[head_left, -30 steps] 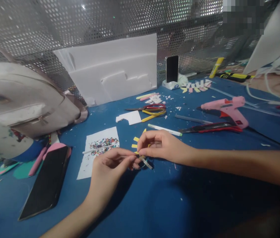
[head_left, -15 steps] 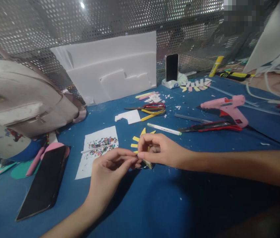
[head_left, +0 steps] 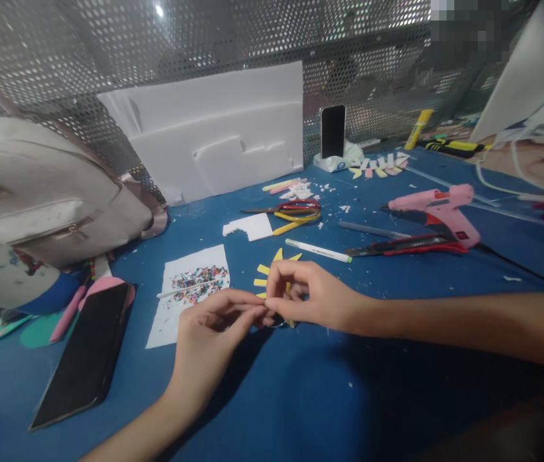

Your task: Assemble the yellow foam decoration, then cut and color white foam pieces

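Here was the blue table (head_left: 253, 417) under everything, with the pale bag (head_left: 36, 192) well off to the left of the grip. Then the hands: the left hand (head_left: 214, 327) and the right hand (head_left: 317, 295) met at the fingertips, thumb and forefinger of each pinched nearly closed on a small piece, too hidden to name. Out beyond the right hand, the pink glue gun (head_left: 459, 218) lay on its side; just past the left hand, a white paper (head_left: 161, 330) with glittery flecks. Just behind the grip, partly covered, yellow pieces (head_left: 260, 282) fanned out! They looked thin, light, easily bent or nudged; edges seemed the place to take them. The small piece, between those fingertips, probably weighed next to nothing, likely fragile, wanting a soft pinch at its end.
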{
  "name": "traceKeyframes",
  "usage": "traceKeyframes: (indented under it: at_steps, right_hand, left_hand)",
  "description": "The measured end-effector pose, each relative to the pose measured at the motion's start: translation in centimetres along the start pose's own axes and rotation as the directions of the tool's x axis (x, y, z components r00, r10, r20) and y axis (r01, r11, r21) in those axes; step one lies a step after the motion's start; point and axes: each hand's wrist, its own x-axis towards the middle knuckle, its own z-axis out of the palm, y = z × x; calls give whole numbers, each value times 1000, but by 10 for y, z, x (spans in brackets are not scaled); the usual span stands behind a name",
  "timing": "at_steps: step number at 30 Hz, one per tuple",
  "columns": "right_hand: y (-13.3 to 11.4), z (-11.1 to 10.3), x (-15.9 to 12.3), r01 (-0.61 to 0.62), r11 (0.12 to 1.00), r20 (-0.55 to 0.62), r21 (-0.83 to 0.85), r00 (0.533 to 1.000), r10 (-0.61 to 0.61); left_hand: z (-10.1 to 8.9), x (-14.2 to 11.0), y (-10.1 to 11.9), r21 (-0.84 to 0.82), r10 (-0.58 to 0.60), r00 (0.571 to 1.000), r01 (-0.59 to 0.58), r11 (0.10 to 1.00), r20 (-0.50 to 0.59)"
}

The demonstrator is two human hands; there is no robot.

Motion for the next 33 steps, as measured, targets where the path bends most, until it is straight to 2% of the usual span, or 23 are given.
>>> traceKeyframes:
  at_steps: [11,17,21,25,29,33]
  right_hand:
    - [-1,-2,0,76,992,-4,-97,997,-77]
    - [-4,-4,0,189,961,-22,-201,980,-197]
    - [-3,-6,2,307,906,-1,-292,947,-321]
    - [-2,-10,4,422,796,54,-434,894,-445]
    - [-4,-12,4,464,722,93,-513,866,-491]
    - [-5,-13,3,455,700,98,-550,868,-487]
  left_hand:
    - [-2,-1,-2,-32,-7,1000,7,999,16]
    - [-1,0,-3,-44,-25,999,26,999,44]
    - [-1,-1,-2,-47,-42,997,45,998,63]
    - [0,-1,-1,-52,-55,995,59,997,86]
    - [0,1,1,-45,-57,995,61,997,88]
    - [-1,1,1,-40,-57,994,61,997,95]
